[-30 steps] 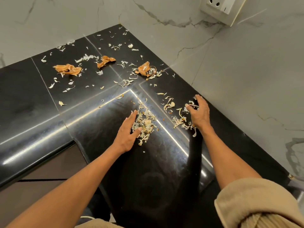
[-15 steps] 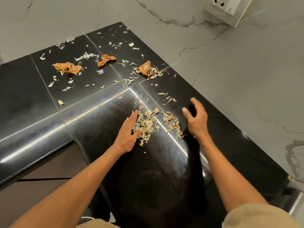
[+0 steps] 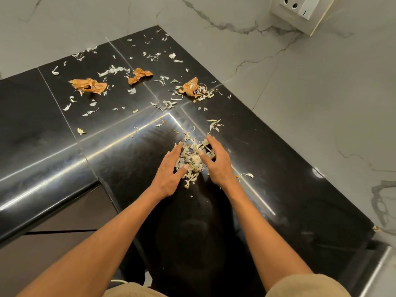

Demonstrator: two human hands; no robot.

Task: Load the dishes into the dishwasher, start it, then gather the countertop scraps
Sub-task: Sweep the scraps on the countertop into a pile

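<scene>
Flanking scrap pile: left hand, right hand, fingers straight, gripping nothing; counter edge left.

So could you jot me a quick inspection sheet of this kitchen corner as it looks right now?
Surface: glossy black countertop, L-shaped, meeting in a corner.
Job's things: pale peel pile between both hands; loose pale scraps scattered toward the back.
Clutter: three orange skins lying apart near the back.
Hands: left hand flat beside the pile; right hand, fingers bent, against its other side.
Cables: a pale cord at the bottom edge, mostly hidden.
Surroundings: marble walls, wall socket, brown cabinet front.
</scene>
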